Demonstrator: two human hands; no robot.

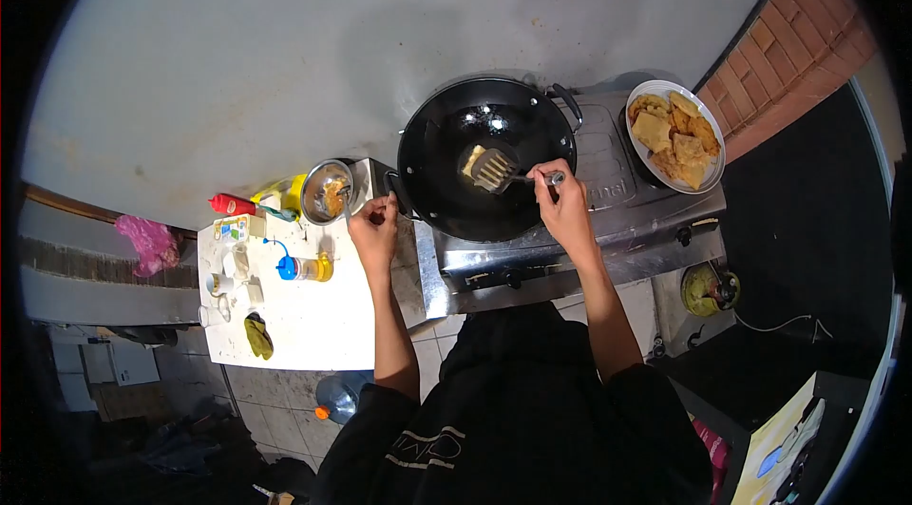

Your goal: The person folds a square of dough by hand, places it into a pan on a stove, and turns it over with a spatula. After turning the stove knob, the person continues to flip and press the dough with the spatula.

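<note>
My right hand (562, 206) is closed around the handle of a slotted spatula (494, 170). The spatula's blade lies in the black wok (456, 206), against a small pale yellow piece of food (471, 158) in a little oil. My left hand (374, 228) has its fingers curled at the wok's left side handle (393, 187) and appears to pinch it. Just left of that hand, a metal bowl (321, 184) contains orange-brown food and a utensil, whose handle end comes close to my fingers.
Right of the wok, a white plate (635, 155) of fried pieces rests on the steel stove (579, 275). The white table (313, 334) carries a red bottle (231, 205), a blue-capped oil bottle (309, 268) and a green cloth (257, 337). A wall stands behind.
</note>
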